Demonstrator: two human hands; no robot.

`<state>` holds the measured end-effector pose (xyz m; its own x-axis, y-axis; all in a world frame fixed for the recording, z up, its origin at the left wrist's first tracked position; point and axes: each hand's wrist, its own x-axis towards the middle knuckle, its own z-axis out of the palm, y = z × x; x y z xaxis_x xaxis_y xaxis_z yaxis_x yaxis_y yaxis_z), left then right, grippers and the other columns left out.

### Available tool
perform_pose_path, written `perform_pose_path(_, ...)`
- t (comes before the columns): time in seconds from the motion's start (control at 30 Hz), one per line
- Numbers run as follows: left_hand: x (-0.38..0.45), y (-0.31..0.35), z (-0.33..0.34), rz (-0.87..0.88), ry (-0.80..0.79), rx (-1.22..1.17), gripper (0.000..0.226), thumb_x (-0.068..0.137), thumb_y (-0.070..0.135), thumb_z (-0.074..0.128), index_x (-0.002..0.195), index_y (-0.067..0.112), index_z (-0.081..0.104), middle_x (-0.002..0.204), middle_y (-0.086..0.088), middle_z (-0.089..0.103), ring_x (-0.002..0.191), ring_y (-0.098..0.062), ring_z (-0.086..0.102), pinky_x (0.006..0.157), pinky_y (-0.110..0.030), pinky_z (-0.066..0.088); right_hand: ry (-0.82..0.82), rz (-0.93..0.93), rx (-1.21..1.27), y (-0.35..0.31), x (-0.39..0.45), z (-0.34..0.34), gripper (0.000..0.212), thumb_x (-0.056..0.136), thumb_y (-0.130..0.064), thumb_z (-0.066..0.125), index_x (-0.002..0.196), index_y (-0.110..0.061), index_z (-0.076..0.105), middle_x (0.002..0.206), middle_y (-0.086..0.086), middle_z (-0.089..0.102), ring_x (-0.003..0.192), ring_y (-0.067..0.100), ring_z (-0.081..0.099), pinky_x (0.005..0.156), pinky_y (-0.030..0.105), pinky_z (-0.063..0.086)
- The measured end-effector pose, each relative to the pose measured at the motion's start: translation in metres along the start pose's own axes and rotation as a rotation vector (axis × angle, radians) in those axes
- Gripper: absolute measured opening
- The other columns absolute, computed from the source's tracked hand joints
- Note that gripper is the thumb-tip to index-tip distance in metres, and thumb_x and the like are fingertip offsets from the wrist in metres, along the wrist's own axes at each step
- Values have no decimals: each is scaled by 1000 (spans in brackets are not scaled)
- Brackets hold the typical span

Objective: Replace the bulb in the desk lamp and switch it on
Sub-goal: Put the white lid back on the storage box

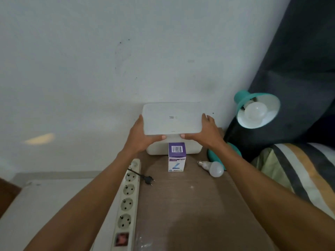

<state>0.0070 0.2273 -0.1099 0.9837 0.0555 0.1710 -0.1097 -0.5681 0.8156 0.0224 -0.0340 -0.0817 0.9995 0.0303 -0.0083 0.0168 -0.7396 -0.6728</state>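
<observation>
We note a pale painted wall point(90, 51) filling the upper part of the view, marked with small dark specks and faint scuffs near its middle. A soft yellowish patch of light point(39, 138) lies low on it at left. Below stands a brown wood-grain counter point(190, 205). A white surface point(45, 205) adjoins it at left. At right we record dark grey fabric point(299, 69) and a striped pillow point(299, 171).
</observation>
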Motion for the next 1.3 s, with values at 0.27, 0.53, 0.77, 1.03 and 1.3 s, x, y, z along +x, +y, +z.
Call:
perform_pose_path(0.27, -2, 11, -7, 1, 17, -64, 91, 61, 46, 97, 135, 30, 47, 129, 7, 61, 119, -16, 57, 91, -29, 51, 45, 12, 23, -5, -8, -2, 135, 49, -80, 76, 154, -13, 24, 158, 10, 27, 144, 27, 32, 113, 50, 37)
perform_pose_path(0.53, -43, 47, -34, 120, 60, -27, 98, 61, 50, 96, 142, 34, 44, 133, 13, 60, 122, -9, 57, 93, -25, 52, 137, -60, -2, -23, -55, -21, 132, 59, -72, 80, 157, -14, 15, 163, 9, 19, 147, 27, 25, 117, 47, 32)
perform_pose_path(0.77, -148, 54, -23, 112, 94, -22, 100, 58, 59, 94, 141, 37, 44, 132, 16, 62, 120, -5, 58, 96, -33, 56, 193, -144, 37, 0, -154, -21, 114, 54, -72, 81, 145, -24, 30, 144, 0, 38, 130, 23, 46, 100, 44, 49)
perform_pose_path(1.03, -265, 32, 14, -9, 11, 25, 110, 58, 62, 93, 147, 37, 35, 139, 9, 56, 124, -13, 53, 97, -34, 54, 132, -83, 169, 58, -272, 19, 122, 55, -74, 81, 151, -34, 17, 150, -4, 34, 129, 10, 42, 104, 37, 43)
perform_pose_path(1.3, -320, 2, 49, -308, -174, 193, 115, 59, 37, 99, 148, 19, 29, 149, -2, 46, 139, -24, 44, 106, -33, 39, -94, 196, -80, 100, -317, 64, 137, 59, -72, 79, 159, -21, 1, 167, 7, 8, 153, 31, 11, 121, 51, 22)
